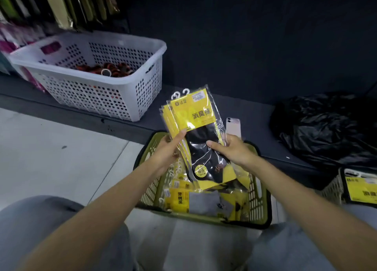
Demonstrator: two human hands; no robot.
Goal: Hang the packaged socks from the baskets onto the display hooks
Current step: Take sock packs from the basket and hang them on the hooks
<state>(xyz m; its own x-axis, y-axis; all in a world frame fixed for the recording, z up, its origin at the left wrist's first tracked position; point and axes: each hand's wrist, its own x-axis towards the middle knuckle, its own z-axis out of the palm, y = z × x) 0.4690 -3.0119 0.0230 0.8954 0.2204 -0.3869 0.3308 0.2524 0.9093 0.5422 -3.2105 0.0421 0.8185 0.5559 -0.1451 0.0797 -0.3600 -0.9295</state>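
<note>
Both hands are holding a fanned stack of sock packs (194, 132) over the green basket (263, 215): left hand (169, 150) is pinching the left edge with thumb on top, right hand (230, 150) is gripping the right side. None from this stack are hanging yet. More packs are lying in the green basket and in another basket (334, 189) at right, so I'm judging most of the job is left.
</note>
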